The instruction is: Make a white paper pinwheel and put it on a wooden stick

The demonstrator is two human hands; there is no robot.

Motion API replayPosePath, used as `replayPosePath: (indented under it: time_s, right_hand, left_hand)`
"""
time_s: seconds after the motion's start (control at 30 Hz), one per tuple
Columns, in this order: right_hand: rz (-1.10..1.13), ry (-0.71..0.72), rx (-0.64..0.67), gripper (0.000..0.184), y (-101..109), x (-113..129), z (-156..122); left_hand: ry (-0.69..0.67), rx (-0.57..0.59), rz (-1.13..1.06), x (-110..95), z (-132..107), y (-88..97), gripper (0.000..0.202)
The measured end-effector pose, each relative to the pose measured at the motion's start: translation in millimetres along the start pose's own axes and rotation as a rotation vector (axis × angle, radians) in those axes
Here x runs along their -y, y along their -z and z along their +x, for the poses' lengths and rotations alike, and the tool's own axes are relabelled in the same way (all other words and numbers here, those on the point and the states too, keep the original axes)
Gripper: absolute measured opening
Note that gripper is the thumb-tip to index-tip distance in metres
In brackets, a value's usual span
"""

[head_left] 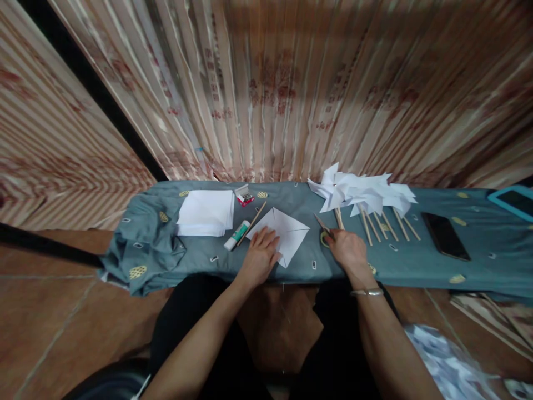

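Note:
A square sheet of white paper (291,229) lies turned like a diamond on the cloth, with dark slits or lines running in from its corners. My left hand (261,253) rests on its left part, fingers stretched out and flat. To the right of the sheet, my right hand (348,250) is closed around a pair of scissors (321,223), whose blades point up and left, away from the paper. Left of the sheet are a thin wooden stick (255,218) and a glue stick (236,235) side by side. Finished paper pinwheels (366,191) on wooden sticks lie beyond my right hand.
A stack of white paper (206,214) and a small open red box of pins (244,197) are at the left. A black phone (445,236) and a blue-edged device (514,201) lie at the right. The green cloth (291,275) covers a narrow bench before a curtain (275,111).

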State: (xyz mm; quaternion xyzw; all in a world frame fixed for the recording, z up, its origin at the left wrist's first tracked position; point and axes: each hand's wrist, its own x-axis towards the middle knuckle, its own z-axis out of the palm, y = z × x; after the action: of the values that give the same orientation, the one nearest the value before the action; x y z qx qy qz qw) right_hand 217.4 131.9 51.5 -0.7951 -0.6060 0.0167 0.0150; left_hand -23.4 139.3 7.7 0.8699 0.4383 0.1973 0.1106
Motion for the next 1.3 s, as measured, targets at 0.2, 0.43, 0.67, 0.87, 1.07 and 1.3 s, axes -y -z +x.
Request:
replayPosePath:
  time_s: [0.2, 0.43, 0.67, 0.87, 1.07, 1.3]
  right_hand:
    - [-0.043, 0.041, 0.054, 0.029, -6.9, -4.9, 2.4]
    - [0.141, 0.174, -0.280, 0.037, -5.5, 6.0, 1.6]
    - [0.174, 0.641, -0.162, 0.043, -38.5, 60.7, -7.6]
    - [0.168, 0.608, -0.084, 0.044, -50.0, 67.0, -2.5]
    - [0.196, 0.607, -0.064, 0.040, -47.4, 65.1, -1.0]
    - [0.329, 0.587, -0.165, 0.040, -54.1, 63.9, 4.9]
  left_hand:
    - [0.036, 0.055, 0.013, -1.1, 3.1, -5.8, 0.037]
    - [0.027, 0.037, -0.038, -3.3, 3.8, -3.8, 0.038]
    - [0.010, 0.064, -0.031, -2.7, 6.9, -6.3, 0.040]
    - [0.033, 0.092, -0.061, -0.5, 7.6, -6.7, 0.040]
    - [0.090, -0.139, -0.083, 24.9, 5.7, 17.4, 0.038]
    - [0.273, -0.284, -0.050, 72.9, -9.1, 37.6, 0.040]
